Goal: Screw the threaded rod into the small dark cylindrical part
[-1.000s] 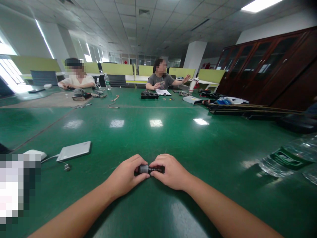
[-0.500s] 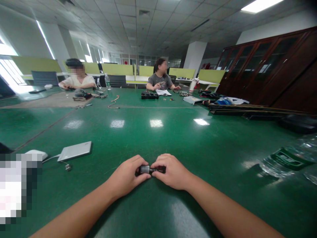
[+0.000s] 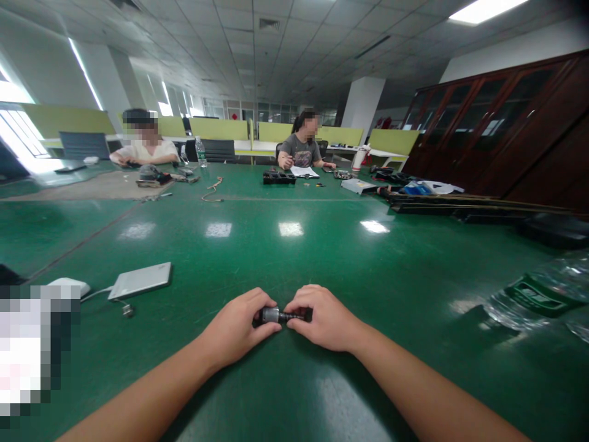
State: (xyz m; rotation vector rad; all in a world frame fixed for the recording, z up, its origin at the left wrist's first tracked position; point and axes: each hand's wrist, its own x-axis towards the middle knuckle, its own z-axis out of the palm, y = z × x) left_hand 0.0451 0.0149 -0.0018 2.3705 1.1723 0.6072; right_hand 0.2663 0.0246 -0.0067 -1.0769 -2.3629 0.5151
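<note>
Prob. stiff, slick part (image 3: 282, 317); grip barrel (image 3: 270, 315): L hand (image 3: 239, 320) fingers closed round it, R hand (image 3: 326, 319) fingers half-curled at shaft (image 3: 299, 317), hold unclear

The left forearm (image 3: 156, 383) is extended inward from the lower left and the right forearm (image 3: 427, 383) from the lower right, both bare and angled toward each other. The left wrist (image 3: 209, 350) is held nearly straight; the right wrist (image 3: 356, 337) is slightly bent. The left grip (image 3: 237, 320) is closed in a pinch, its fingers curled on the far side and its thumb (image 3: 267, 332) laid on the near side. The right grip (image 3: 326, 319) is posed likewise, turned leftward, and the opposing fingertips are separated by a narrow gap
</note>
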